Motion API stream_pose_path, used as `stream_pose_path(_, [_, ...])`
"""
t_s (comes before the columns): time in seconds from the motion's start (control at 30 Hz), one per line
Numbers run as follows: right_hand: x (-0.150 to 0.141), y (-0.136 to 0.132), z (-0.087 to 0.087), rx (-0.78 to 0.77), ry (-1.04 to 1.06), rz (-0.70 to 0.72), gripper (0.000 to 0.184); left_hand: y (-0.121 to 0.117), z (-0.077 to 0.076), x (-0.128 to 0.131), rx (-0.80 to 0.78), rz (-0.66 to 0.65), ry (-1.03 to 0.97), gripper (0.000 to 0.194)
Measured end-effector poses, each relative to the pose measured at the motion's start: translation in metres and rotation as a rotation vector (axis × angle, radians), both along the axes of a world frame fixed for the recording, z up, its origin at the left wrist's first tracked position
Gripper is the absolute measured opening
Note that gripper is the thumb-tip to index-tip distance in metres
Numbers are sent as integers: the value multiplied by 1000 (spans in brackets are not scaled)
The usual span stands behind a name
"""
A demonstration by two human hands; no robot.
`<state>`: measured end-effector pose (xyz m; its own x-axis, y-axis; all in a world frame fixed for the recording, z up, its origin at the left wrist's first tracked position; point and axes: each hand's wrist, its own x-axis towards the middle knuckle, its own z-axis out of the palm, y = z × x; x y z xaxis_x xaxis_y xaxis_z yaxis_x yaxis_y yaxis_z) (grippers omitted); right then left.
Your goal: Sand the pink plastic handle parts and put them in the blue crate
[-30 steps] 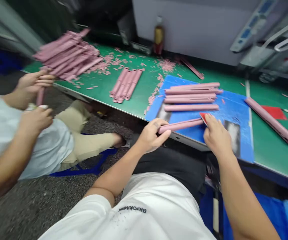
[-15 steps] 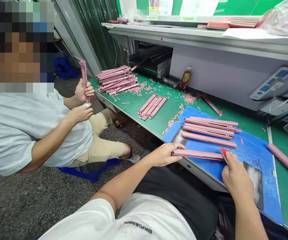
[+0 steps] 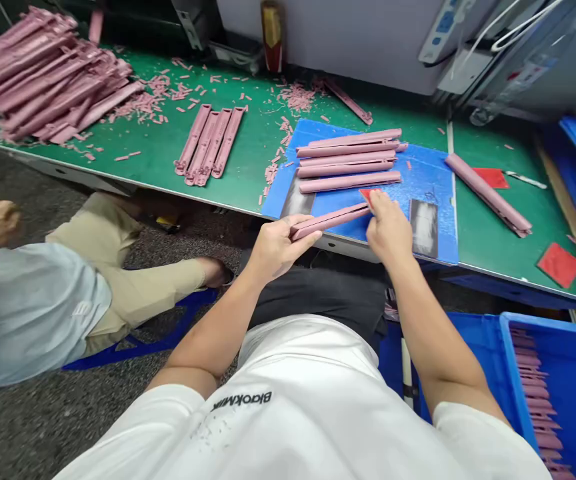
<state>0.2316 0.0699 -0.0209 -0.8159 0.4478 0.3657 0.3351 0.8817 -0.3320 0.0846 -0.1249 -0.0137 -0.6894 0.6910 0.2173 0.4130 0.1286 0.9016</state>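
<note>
My left hand [image 3: 274, 248] is closed round the near end of a long pink strip [image 3: 335, 219] that lies slanted over the front edge of a blue mat [image 3: 431, 177]. My right hand [image 3: 389, 230] pinches a small red scraper [image 3: 369, 195] against the strip's far end. Several more pink strips [image 3: 349, 161] lie side by side on the mat just beyond.
The mat sits on a green bench [image 3: 248, 167] strewn with pink trimmings. A big heap of strips [image 3: 43, 77] lies far left, a small row [image 3: 211, 143] in the middle, one strip [image 3: 488, 195] right. Red pieces [image 3: 559, 263] and blue crates [image 3: 553, 387] stand right. A seated co-worker [image 3: 38, 307] is at my left.
The view has dropped and swung right. My left hand has lifted the strip's near end off the mat's edge. The co-worker's hands have gone mostly out of view.
</note>
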Motion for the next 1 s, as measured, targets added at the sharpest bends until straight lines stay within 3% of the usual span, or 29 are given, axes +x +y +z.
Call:
stream_pose_path(0.13, [1,-11,2,52,-22,222,73,0,-1,4,22,-41,18,45])
stream_pose_path(0.17, [-1,-10,2,45,-43,210,74,0,-1,4,26,-28,3,44])
stream_pose_path(0.3, [-7,2,4,-2,-77,-101,67,1,-2,10,67,35,-53,39])
stream_pose_path(0.33, [-7,2,4,25,-42,-58,66,2,-2,11,84,12,-60,38])
stream_pose_path(0.43, [-1,5,-6,93,51,262,67,3,-6,11,108,-66,-81,40])
stream_pose_path(0.47, [2,11,-12,124,109,295,67,3,-7,11,98,-66,-93,43])
stream_pose_path(0.6, [5,28,-19,134,114,3,78,3,-8,12,21,-51,-120,51])
stream_pose_path(0.67, [6,7,-10,107,133,96,83,4,-6,14,-7,-82,-73,45])
stream_pose_path(0.73, [10,-26,0,96,160,333,88,6,-5,15,-35,-120,11,31])
stream_pose_path(0.8, [14,-45,4,113,171,462,89,5,-4,17,-65,-143,59,23])
stream_pose_path(0.87, [12,-32,-2,132,155,392,83,3,-3,18,-81,-133,29,30])
stream_pose_path(1.0, [2,47,-26,74,21,-41,69,1,2,19,-96,-131,6,44])
